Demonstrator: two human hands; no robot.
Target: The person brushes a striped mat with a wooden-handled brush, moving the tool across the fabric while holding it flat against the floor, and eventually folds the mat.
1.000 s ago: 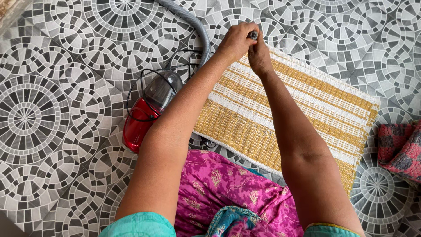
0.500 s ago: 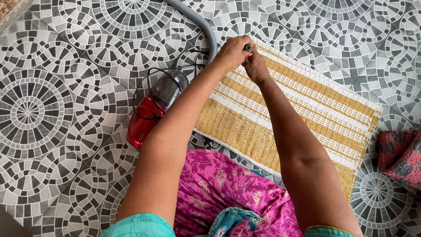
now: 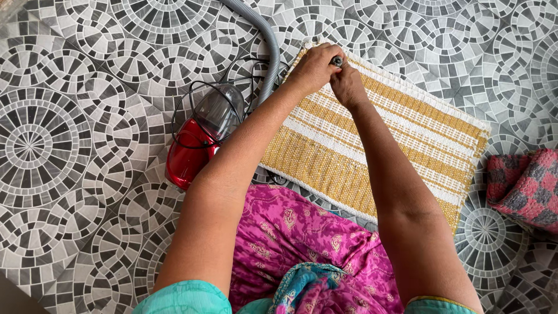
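1. Both hands sit a little lower and more to the left in the view than they did a moment ago, and the red vacuum cleaner [image 3: 195, 145] shows more fully now.
2. The left hand [image 3: 314, 67] is curled shut around a small dark handle end [image 3: 336, 60], which pokes out at the top of the fist.
3. The right hand [image 3: 347, 86] is closed too and presses against the left one. It seems to grip the same part lower down, but the fingers hide it, so that is not sure.
4. The two hands hold this part over the far left corner of the yellow and white striped mat [image 3: 378, 139].
5. A grey hose [image 3: 264, 40] bends from the top of the view down toward the vacuum cleaner, with a thin black cord [image 3: 192, 96] looped around it.
6. Since the hands have only shifted a bit, the grip looks steady and the work is at the mat's corner.
7. A red and grey cloth [image 3: 523, 183] lies off to the right on the patterned tile floor [image 3: 70, 134].
8. Pink patterned clothing [image 3: 296, 232] fills the bottom.
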